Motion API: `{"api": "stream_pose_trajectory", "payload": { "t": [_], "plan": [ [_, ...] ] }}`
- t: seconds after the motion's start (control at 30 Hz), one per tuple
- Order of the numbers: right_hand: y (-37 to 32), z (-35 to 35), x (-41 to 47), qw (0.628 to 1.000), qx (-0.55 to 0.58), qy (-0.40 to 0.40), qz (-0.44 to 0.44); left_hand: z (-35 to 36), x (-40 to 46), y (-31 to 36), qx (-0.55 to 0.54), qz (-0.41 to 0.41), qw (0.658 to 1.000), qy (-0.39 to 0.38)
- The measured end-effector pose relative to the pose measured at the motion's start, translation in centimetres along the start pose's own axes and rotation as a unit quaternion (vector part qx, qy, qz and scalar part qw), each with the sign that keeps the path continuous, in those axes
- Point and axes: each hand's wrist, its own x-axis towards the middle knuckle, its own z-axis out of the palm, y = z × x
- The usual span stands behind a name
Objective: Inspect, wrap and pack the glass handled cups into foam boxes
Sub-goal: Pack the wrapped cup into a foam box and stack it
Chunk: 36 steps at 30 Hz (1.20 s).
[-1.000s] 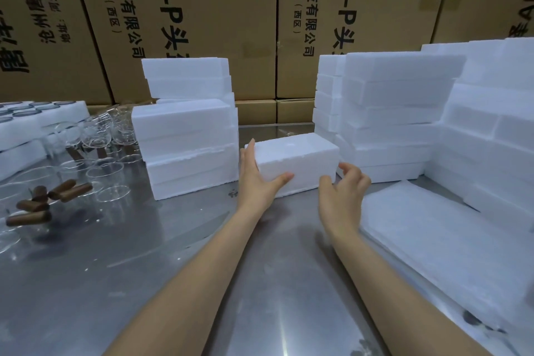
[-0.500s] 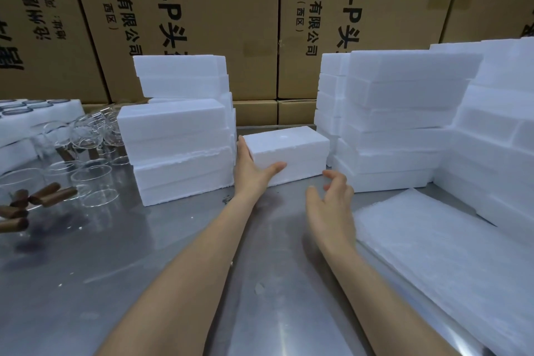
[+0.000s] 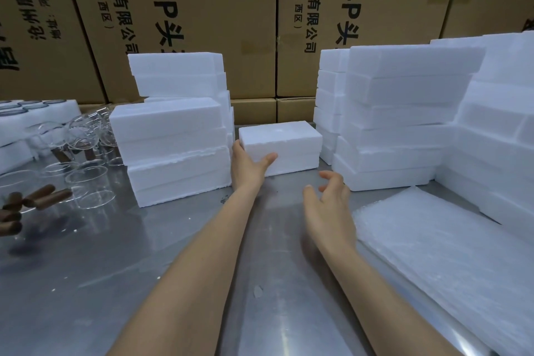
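A closed white foam box (image 3: 284, 141) lies on the steel table (image 3: 144, 269), far centre, between two foam stacks. My left hand (image 3: 248, 165) rests against its left front corner, fingers straight along the left end and thumb across the front face. My right hand (image 3: 329, 202) hovers nearer to me and right of the box, fingers loosely curled, holding nothing and touching nothing. Clear glass cups (image 3: 86, 179) with brown handles (image 3: 43, 195) stand at the left of the table.
A stack of foam boxes (image 3: 173, 147) stands left of the box, and taller stacks (image 3: 404, 113) fill the right. A pile of white wrap sheets (image 3: 450, 263) lies at the right front. Cardboard cartons (image 3: 216, 14) wall the back. More foam holding glasses (image 3: 34, 115) is far left.
The foam box has slid away from me into the gap between the stacks, my left hand going with it. My right hand has come off it and drawn back.
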Motion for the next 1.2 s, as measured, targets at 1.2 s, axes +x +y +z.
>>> {"api": "stream_pose_trajectory", "payload": {
  "t": [1.2],
  "plan": [
    [-0.1,-0.4,-0.4,0.999,-0.036,-0.02,0.003,-2.7,-9.0,0.5,0.182,0.158,0.962,-0.125]
  ]
}}
